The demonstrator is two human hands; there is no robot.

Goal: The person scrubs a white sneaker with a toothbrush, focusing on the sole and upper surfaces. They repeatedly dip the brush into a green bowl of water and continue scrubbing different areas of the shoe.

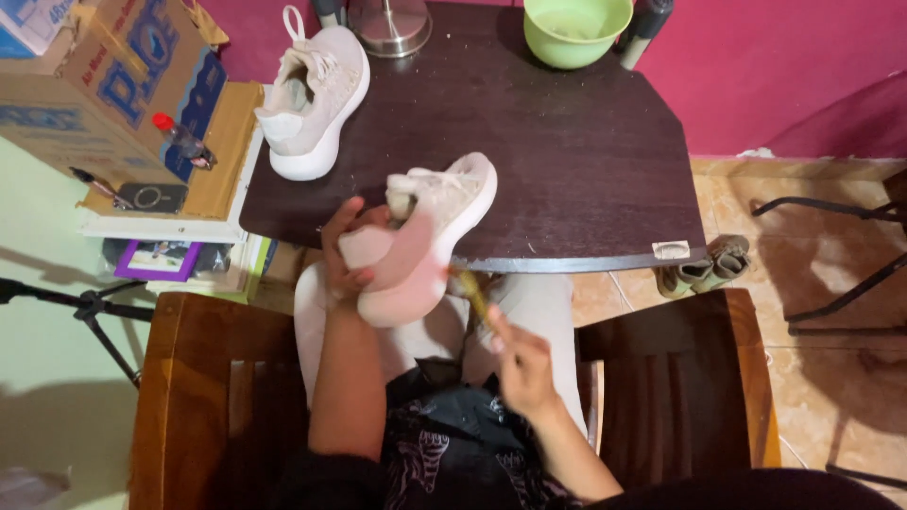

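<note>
a dark wooden surface (pixel 567 161) stood before a magenta wall, above tan floor tiles. beyond the left grip (pixel 348 247), on the surface, sat a second pale shoe (pixel 312 94); a brown cardboard box with blue print (pixel 104 85) lay off to its left. that grip clasped the heel of a pale pink shoe (pixel 425 236), sole turned down, over the lap. the right grip (pixel 522 368), raised just below the sole, pinched a small brush (pixel 472 293).
</note>
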